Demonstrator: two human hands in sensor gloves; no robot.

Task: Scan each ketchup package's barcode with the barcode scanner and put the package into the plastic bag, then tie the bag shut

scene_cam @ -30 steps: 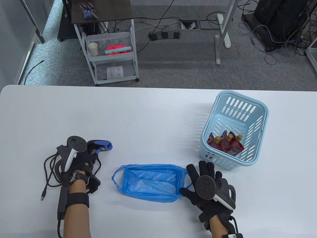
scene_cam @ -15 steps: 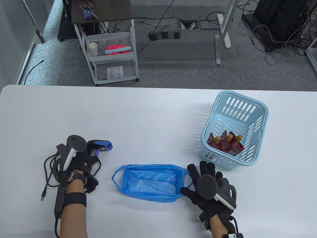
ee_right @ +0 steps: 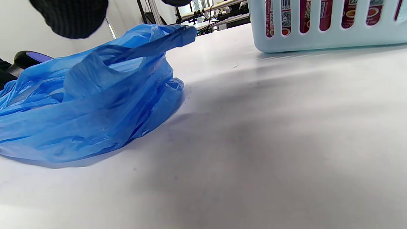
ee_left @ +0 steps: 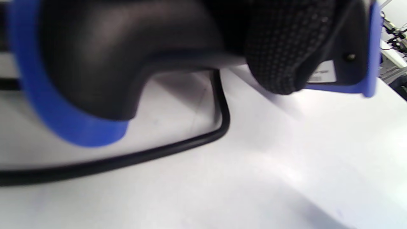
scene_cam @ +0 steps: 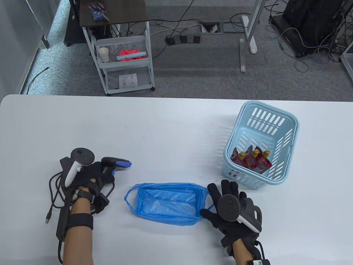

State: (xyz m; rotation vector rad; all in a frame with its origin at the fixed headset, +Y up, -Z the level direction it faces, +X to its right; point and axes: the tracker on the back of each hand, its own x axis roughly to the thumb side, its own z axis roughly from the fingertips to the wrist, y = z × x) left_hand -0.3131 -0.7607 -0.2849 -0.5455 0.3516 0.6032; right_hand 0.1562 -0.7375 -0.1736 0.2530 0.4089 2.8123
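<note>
At a white table (scene_cam: pixel 171 129), the left hand (scene_cam: pixel 91 176) gripped the handle of a black-and-blue scanner (scene_cam: pixel 114 163), gloved fingers curled round it, the scanner's blue-trimmed nose pointing right across the tabletop. In the left wrist view, one fingertip (ee_left: pixel 279 60) wrapped the scanner (ee_left: pixel 127 57) body close to the lens, with its black cable (ee_left: pixel 159 149) trailing over the table (ee_left: pixel 286 159) below. That cable (scene_cam: pixel 55 190) lay in loose coils by the left wrist in the table view.

The right hand (scene_cam: pixel 229 204) lay flat at the right end of a blue bag (scene_cam: pixel 166 203), fingers straight and spread, holding nothing; whether they touched the bag's handle could not be told. The bag sat mouth up and open near the table's front edge, between the two hands. From the right wrist view, the bag (ee_right: pixel 89 101) slumped in crumpled folds on the table (ee_right: pixel 270 143), one handle loop lifted toward the basket (ee_right: pixel 318 41).

Three red ketchup packs (scene_cam: pixel 251 161) with gold caps stood upright in a light-blue slotted basket (scene_cam: pixel 286 118) at the table's right side, just beyond the right hand. Their labels and printed codes showed through the basket slots as ketchup packs (ee_right: pixel 286 16) in the right wrist view. A small white cart (scene_cam: pixel 124 63) stood on the grey floor beyond the table.
</note>
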